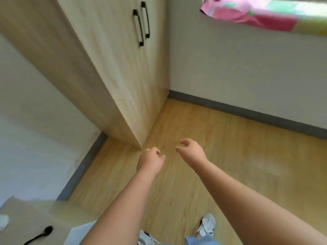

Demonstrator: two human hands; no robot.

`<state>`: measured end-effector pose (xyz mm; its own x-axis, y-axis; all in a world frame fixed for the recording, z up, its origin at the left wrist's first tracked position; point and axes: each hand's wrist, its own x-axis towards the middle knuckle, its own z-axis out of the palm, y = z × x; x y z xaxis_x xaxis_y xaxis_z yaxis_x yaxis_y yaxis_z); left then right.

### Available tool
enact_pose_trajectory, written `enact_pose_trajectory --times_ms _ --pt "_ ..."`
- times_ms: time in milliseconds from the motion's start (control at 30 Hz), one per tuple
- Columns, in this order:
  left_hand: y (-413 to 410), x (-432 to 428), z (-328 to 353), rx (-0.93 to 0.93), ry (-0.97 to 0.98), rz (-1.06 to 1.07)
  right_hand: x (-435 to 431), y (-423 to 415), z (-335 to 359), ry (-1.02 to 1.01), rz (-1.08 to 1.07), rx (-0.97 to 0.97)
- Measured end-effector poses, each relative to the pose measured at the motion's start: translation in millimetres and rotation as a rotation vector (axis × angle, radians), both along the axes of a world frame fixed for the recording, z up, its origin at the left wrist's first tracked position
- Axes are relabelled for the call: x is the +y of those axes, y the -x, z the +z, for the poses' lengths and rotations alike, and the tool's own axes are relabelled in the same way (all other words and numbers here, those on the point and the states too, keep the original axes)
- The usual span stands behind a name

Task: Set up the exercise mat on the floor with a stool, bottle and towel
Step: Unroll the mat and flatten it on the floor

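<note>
The wooden floor [230, 156] takes up most of the view, a bare stretch in the corner that looks wide enough to take the exercise mat. A tall wardrobe [113, 68] with its doors closed stands against the wall [247, 68]. A patterned cloth [265, 16] hangs at the upper right, and a low cabinet [31, 218] sits at the lower left. The left hand [150, 160] and right hand [192, 150] reach forward near each other, fingers loosely curled and holding nothing, likely ready to pick something up. The mat, stool, bottle and towel are not in view.
</note>
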<state>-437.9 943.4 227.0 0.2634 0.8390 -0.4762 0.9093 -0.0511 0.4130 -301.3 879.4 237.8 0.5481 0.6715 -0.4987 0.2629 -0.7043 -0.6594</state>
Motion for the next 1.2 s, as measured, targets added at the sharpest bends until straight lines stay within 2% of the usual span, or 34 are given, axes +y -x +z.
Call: enact_pose_trajectory --times_ms 367,800,967,1200 --pt "-283 -104 21 -0.021 -0.044 -0.471 -160 -251 30 -0.023 -0.432 -0.057" --pt "-572 -233 19 -0.037 -0.088 -1.12 -321 -459 23 -0.007 -1.032 -0.008" --pt "-664 -287 30 -0.036 -0.122 -1.385 -378 -508 26 -0.005 -1.253 -0.013" --pt "-759 -400 26 -0.048 -0.119 -1.63 -486 -542 21 0.076 -1.518 -0.002"
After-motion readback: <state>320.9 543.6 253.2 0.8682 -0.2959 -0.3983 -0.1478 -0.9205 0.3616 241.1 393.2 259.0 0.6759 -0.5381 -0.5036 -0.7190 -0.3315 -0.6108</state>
